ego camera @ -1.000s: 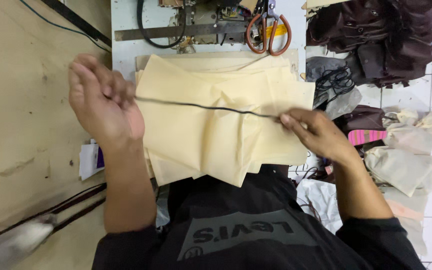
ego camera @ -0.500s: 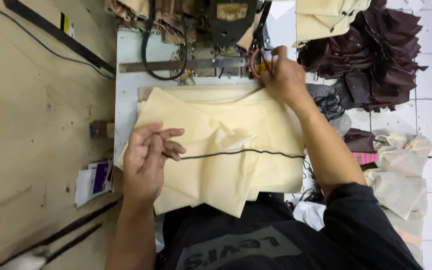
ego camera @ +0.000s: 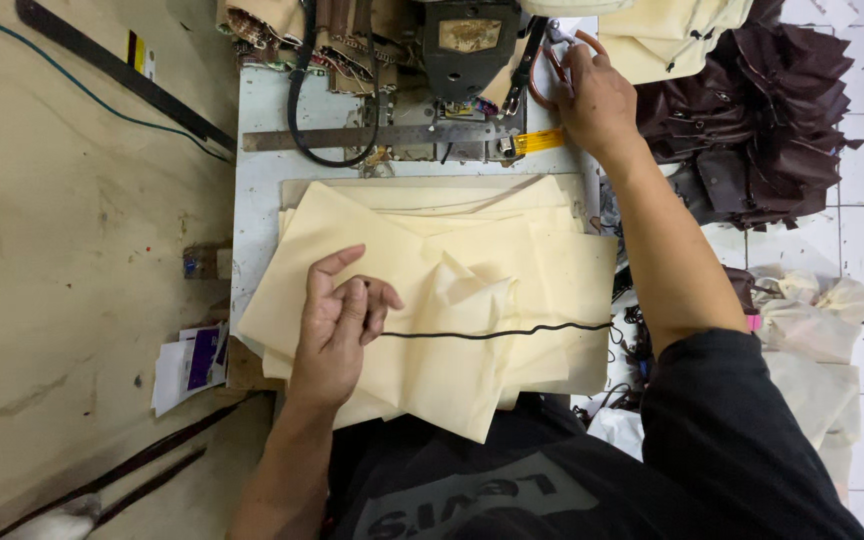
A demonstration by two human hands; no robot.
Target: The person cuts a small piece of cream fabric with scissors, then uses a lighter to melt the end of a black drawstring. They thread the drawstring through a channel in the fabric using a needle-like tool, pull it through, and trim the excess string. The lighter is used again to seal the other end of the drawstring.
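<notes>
Cord [ego camera: 497,333] – left hand [ego camera: 337,325] pinches its end | right hand [ego camera: 597,95] outstretched, gripping scissors [ego camera: 557,60]

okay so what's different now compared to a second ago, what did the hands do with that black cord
The right hand let go of the black cord and reached up to the orange-handled scissors beside the sewing machine. The left hand came down onto the cream fabric stack, still pinching the cord's end, which now lies slack. The fabric and metal ruler stayed put.
</notes>
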